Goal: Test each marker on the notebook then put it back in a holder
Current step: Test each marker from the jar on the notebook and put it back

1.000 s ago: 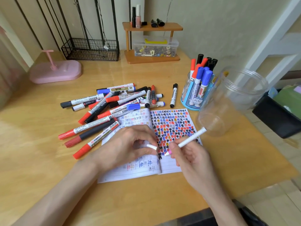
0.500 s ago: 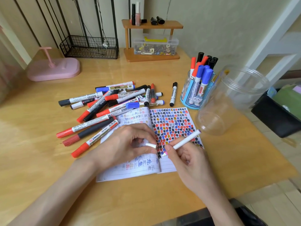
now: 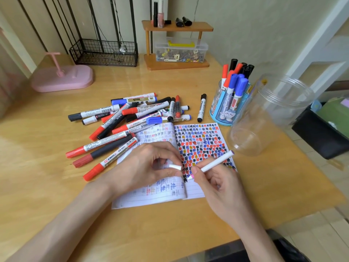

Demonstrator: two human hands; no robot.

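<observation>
several markers (image 3: 230, 89), perhaps ten, stand in the blue holder (image 3: 215, 110).

Left hand (image 3: 145, 168): palm down, fingers curled, thumb and forefinger pinching a small white cap (image 3: 174, 166). Right hand (image 3: 217, 186): fingers curled round a thin white pen (image 3: 215, 163), tip down. Left forearm (image 3: 62, 220), right forearm (image 3: 253, 229): bare, converging.

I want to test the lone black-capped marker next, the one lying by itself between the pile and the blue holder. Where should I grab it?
Probably its white mid-barrel, from above. The lone marker lies flat, pointing away from you, with bare desk on both long sides, so a pinch across it should clear the pile and the blue holder.
</observation>
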